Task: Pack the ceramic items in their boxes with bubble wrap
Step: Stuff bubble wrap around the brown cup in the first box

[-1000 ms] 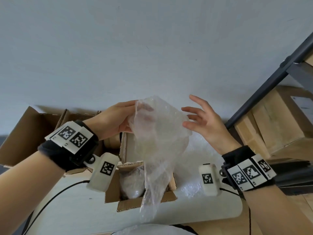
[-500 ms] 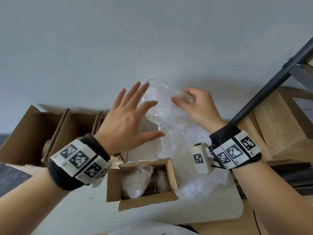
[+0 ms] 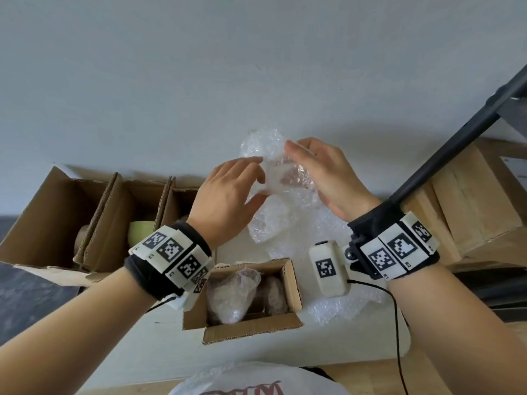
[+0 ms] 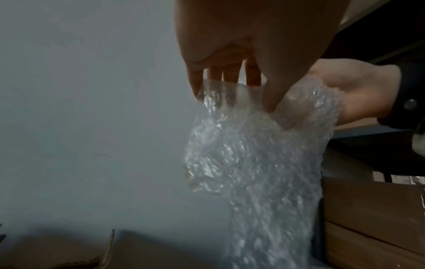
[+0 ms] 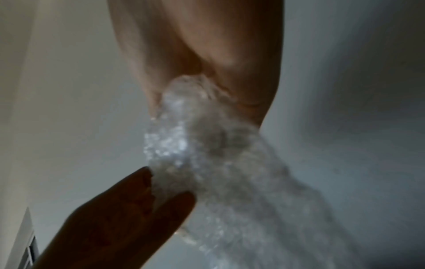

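Note:
A crumpled sheet of clear bubble wrap [image 3: 265, 220] hangs in the air above the white table [image 3: 137, 352], held up between both hands. My left hand [image 3: 258, 181] pinches its upper left part between thumb and fingers, as the left wrist view shows [image 4: 232, 94]. My right hand [image 3: 296, 163] grips the top right part, the wrap [image 5: 218, 163] bunched into its palm. Below stands a small open cardboard box [image 3: 293, 283] with two wrapped items [image 3: 231, 295] side by side. What the raised sheet holds, if anything, I cannot tell.
A large divided cardboard box [image 3: 51, 212] at the left holds a green bowl [image 3: 139, 232]. More bubble wrap [image 3: 336, 306] lies on the table to the right of the small box. A black metal post [image 3: 445, 149] and stacked wooden crates [image 3: 470, 201] stand at the right.
One second ago the left hand held the sheet and the right was open. Then the right took it and the left let go. Now the left pinches it again.

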Action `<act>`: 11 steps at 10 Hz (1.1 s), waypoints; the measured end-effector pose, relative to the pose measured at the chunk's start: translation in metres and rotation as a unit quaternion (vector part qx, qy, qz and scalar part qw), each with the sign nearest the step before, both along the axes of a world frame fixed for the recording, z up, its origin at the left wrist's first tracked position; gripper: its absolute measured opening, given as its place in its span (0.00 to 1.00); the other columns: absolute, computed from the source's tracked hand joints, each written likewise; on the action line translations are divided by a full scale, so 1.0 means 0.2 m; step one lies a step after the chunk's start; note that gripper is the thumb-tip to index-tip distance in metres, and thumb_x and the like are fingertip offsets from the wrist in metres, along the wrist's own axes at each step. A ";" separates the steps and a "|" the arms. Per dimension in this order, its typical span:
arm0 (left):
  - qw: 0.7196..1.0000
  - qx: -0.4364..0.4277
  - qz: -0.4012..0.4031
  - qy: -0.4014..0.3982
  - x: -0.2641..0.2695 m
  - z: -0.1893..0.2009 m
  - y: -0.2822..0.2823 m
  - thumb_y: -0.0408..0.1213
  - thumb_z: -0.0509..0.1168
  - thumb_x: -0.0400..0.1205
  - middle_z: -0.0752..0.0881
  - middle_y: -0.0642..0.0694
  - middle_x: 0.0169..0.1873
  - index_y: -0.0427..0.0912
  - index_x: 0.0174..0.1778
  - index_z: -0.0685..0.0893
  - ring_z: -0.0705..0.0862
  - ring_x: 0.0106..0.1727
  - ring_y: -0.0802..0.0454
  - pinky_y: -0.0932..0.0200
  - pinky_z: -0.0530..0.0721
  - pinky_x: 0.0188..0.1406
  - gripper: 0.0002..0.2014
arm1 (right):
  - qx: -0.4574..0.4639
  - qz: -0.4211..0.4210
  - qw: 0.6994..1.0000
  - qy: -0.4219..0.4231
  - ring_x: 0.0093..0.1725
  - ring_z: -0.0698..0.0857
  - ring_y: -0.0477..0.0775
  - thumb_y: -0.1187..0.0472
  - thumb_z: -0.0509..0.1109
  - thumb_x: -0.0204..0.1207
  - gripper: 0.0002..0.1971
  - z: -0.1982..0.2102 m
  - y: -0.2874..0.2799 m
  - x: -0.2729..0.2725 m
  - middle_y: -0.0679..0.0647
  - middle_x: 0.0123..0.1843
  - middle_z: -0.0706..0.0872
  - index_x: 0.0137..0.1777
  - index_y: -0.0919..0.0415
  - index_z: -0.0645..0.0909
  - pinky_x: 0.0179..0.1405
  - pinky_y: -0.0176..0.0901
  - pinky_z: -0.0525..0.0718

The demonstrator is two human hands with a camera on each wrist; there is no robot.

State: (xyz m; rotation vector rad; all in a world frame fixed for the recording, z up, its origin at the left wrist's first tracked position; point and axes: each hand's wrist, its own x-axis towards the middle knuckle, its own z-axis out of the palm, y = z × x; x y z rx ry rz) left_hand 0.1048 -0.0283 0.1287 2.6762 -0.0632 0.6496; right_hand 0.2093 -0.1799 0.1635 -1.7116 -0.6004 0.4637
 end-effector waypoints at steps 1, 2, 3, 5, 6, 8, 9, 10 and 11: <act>1.000 -0.008 -0.007 -0.012 -0.01 0.01 0.04 0.38 0.69 0.80 0.89 0.43 0.52 0.37 0.49 0.85 0.86 0.54 0.42 0.47 0.80 0.57 0.08 | -0.026 0.071 0.997 -0.029 0.69 0.67 0.26 0.30 0.71 0.63 0.37 0.01 -0.06 0.03 0.28 0.70 0.69 0.71 0.38 0.66 0.61 0.25 0.68; 0.999 -0.053 0.003 0.001 -0.03 0.05 0.08 0.38 0.65 0.83 0.90 0.44 0.43 0.37 0.50 0.86 0.86 0.39 0.46 0.52 0.83 0.42 0.08 | -0.113 0.159 0.976 -0.098 0.72 0.60 0.21 0.30 0.74 0.53 0.44 0.00 -0.09 0.05 0.32 0.77 0.61 0.72 0.32 0.64 0.64 0.17 0.59; 0.990 -0.137 0.020 0.037 -0.05 0.09 0.11 0.41 0.62 0.84 0.89 0.49 0.42 0.40 0.49 0.84 0.84 0.34 0.48 0.51 0.83 0.40 0.09 | -0.173 0.121 0.965 -0.155 0.73 0.71 0.36 0.43 0.81 0.57 0.35 -0.04 -0.10 0.06 0.42 0.74 0.72 0.66 0.47 0.78 0.67 0.25 0.64; 0.966 -0.232 0.011 0.115 -0.07 0.14 0.16 0.39 0.60 0.85 0.84 0.56 0.30 0.41 0.43 0.81 0.74 0.25 0.58 0.74 0.72 0.27 0.08 | -0.089 0.090 0.988 -0.083 0.48 0.86 0.42 0.62 0.80 0.68 0.10 -0.11 -0.08 0.05 0.44 0.43 0.87 0.45 0.58 0.81 0.57 0.37 0.80; 0.953 -0.273 0.029 0.130 -0.07 0.14 0.18 0.38 0.58 0.86 0.78 0.49 0.23 0.42 0.39 0.79 0.66 0.19 0.58 0.72 0.64 0.19 0.11 | -0.018 0.088 0.996 -0.026 0.46 0.85 0.41 0.60 0.78 0.70 0.14 -0.11 -0.05 0.02 0.44 0.44 0.83 0.48 0.55 0.75 0.51 0.33 0.81; 0.875 -0.463 0.069 0.125 -0.11 0.08 0.26 0.44 0.60 0.85 0.81 0.18 0.45 0.44 0.42 0.82 0.78 0.38 0.36 0.40 0.76 0.45 0.11 | 0.011 0.041 0.998 -0.041 0.56 0.85 0.40 0.62 0.66 0.81 0.10 -0.15 -0.05 -0.02 0.41 0.56 0.86 0.58 0.48 0.80 0.59 0.37 0.80; 0.868 -0.470 0.060 0.148 -0.13 0.05 0.22 0.44 0.63 0.84 0.88 0.33 0.40 0.44 0.46 0.82 0.85 0.37 0.33 0.39 0.85 0.44 0.08 | -0.073 0.104 0.992 0.014 0.59 0.83 0.37 0.64 0.73 0.75 0.20 -0.18 0.01 -0.08 0.37 0.58 0.83 0.63 0.44 0.76 0.58 0.32 0.79; 0.842 -0.504 0.005 0.193 -0.15 0.03 0.15 0.44 0.65 0.80 0.89 0.40 0.40 0.42 0.47 0.83 0.88 0.42 0.47 0.55 0.85 0.47 0.09 | -0.184 -0.075 0.961 -0.191 0.51 0.83 0.26 0.63 0.58 0.85 0.13 -0.27 0.07 -0.15 0.36 0.51 0.82 0.66 0.56 0.78 0.59 0.29 0.79; 0.829 -0.521 -0.008 0.201 -0.17 0.01 0.12 0.46 0.66 0.75 0.88 0.34 0.47 0.40 0.47 0.83 0.88 0.50 0.41 0.50 0.85 0.55 0.13 | 0.048 0.097 0.993 0.054 0.34 0.77 0.15 0.42 0.39 0.85 0.29 -0.31 0.01 -0.17 0.31 0.59 0.80 0.68 0.51 0.79 0.45 0.12 0.72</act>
